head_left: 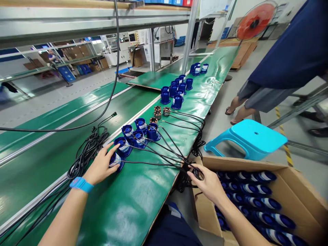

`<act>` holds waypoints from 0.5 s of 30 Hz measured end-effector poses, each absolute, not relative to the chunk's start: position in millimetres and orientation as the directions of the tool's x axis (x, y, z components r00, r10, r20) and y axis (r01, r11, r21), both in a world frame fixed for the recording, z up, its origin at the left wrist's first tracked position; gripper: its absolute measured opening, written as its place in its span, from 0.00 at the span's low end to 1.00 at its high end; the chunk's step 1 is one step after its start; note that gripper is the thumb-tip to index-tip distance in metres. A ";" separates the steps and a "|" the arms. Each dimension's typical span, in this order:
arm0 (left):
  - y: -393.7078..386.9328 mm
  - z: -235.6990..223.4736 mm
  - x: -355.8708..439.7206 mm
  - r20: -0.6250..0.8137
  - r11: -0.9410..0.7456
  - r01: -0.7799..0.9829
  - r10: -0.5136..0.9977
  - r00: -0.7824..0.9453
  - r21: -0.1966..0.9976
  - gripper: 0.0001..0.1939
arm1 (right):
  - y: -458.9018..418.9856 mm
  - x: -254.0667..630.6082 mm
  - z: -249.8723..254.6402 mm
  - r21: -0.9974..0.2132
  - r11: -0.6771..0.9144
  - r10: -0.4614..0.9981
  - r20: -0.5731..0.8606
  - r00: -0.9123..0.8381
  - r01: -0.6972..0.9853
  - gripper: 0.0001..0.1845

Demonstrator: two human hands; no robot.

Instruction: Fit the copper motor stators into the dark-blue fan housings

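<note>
Surface [130, 208], green-covered, is running diagonally away; its right edge [162, 205] is dropping off just beside the right hand [210, 182]. Pale rail [147, 111] is bounding the other side, with a green conveyor belt [115, 106] lying beyond it. Bare green room is opening below the near blue housings and between both forearms; more bare surface is showing right of the far blue housings [177, 101].

Left hand [102, 164] is resting half open, fingers spreading over the nearest blue housing [115, 161] and touching it; that housing is sitting near the rail. Right hand is closing on black cables [196, 171] at the edge, thumb and fingers pinching. Those cables are fanning left across the surface to the near blue housings [139, 138], blocking a low path between the hands. More leads are arching from copper coils [166, 111], which are sitting between the two housing groups, and hanging over the edge.

Black cable bundle [88, 150] is lying across the rail by the left hand. Open cardboard box [302, 191], holding rows of blue housings, is standing under and beside the right forearm. Blue stool [258, 135] is standing behind the box; a person [284, 51] is standing past it.
</note>
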State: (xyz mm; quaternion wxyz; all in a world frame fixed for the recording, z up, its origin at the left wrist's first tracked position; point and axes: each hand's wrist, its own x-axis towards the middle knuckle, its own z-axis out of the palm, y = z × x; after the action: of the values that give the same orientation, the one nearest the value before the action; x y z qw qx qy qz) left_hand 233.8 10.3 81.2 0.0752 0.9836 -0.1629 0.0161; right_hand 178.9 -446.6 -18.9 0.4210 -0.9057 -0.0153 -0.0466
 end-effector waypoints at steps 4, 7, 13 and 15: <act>9.7 81.2 234.0 0.068 -0.937 -0.317 -0.311 0.948 0.143 0.40 | -427.9 186.5 -34.7 -0.707 -0.705 -0.098 0.191 0.977 0.067 0.20; 9.3 80.1 233.3 0.080 -0.937 -0.317 -0.309 0.948 0.144 0.41 | -430.0 191.5 -34.6 -0.741 -0.662 -0.056 0.203 0.978 0.116 0.17; 6.8 80.5 231.0 0.069 -0.937 -0.310 -0.302 0.951 0.160 0.41 | -477.6 213.7 6.0 -0.829 -0.543 0.072 0.109 0.991 0.131 0.13; 5.8 80.9 231.3 0.076 -0.937 -0.310 -0.301 0.951 0.164 0.42 | -492.9 228.5 20.3 -0.765 -0.629 0.067 0.124 0.990 0.138 0.13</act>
State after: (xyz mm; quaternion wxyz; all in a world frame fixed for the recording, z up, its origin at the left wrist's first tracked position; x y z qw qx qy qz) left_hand 231.3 5.8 80.9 0.0872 0.9837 -0.1552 0.0248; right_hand 228.5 -492.9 20.3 0.4271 -0.9014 -0.0570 -0.0418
